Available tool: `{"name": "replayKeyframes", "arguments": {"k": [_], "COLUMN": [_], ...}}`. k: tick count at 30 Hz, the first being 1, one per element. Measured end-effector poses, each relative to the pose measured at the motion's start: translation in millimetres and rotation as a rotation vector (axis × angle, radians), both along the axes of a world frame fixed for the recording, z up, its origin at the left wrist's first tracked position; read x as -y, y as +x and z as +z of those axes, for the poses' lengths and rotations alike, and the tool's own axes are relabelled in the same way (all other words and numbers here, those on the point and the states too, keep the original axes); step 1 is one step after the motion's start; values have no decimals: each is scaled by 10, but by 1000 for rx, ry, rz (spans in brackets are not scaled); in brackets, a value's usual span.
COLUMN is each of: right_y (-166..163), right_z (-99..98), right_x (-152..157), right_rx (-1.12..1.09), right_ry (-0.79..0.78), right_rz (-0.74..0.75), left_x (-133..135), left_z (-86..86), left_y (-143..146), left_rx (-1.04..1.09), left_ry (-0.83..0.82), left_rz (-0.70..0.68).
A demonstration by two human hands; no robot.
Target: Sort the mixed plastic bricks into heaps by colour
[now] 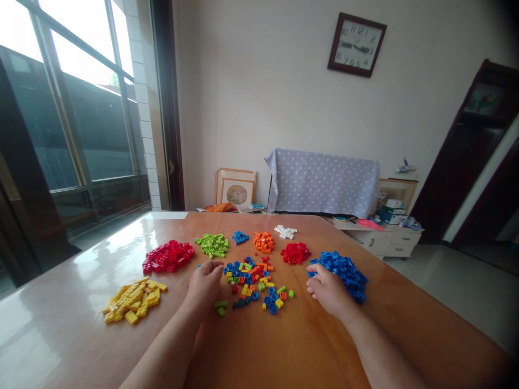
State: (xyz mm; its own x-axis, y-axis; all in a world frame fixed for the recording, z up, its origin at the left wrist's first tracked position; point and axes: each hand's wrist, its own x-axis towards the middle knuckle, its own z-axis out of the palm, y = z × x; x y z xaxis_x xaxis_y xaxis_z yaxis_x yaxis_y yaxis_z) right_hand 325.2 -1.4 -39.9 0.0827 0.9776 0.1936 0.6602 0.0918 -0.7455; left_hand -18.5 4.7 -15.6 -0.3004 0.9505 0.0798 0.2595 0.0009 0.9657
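My left hand (206,280) is closed, its fingers curled down at the left edge of a mixed heap of toy building bricks (247,273); what it holds, if anything, is hidden. A speck of blue shows by its fingertips. My right hand (327,289) is at the left side of a large pile of blue bricks (344,270). Its fingers are bent, and a bit of blue brick (312,274) shows between them. The mixed heap between my hands has blue round pieces (273,308) and small green, yellow, orange and red bricks.
Sorted piles stand around the heap on the wooden table (259,351): yellow bricks (133,300), red bricks (168,256), lime green bricks (212,245), a small blue pile (240,237), orange bricks (264,242), white bricks (286,232) and more red bricks (295,253).
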Motion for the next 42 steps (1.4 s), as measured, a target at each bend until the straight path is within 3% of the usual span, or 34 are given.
{"name": "replayKeyframes", "arguments": {"k": [10,17,23,32,42], "right_y": [81,-249,-480,-552,-537], "right_z": [3,148,137,157,143], "right_x": [-40,131,240,305,271], "right_rx": [55,145,289,444,427], "right_ry": [114,237,191,97,111], "right_rz": [-120,88,274,290,292], "left_x": [-52,-66,-10,-41,-102], "left_z": [-75,-112,-36,-70,-140], "left_y": [-19,-22,-2,-18,-57], "left_rx": [-28,-41,-33,-19,-78], "left_ry": [13,10,12,30,41], "left_rz": [5,20,28,19,38]}}
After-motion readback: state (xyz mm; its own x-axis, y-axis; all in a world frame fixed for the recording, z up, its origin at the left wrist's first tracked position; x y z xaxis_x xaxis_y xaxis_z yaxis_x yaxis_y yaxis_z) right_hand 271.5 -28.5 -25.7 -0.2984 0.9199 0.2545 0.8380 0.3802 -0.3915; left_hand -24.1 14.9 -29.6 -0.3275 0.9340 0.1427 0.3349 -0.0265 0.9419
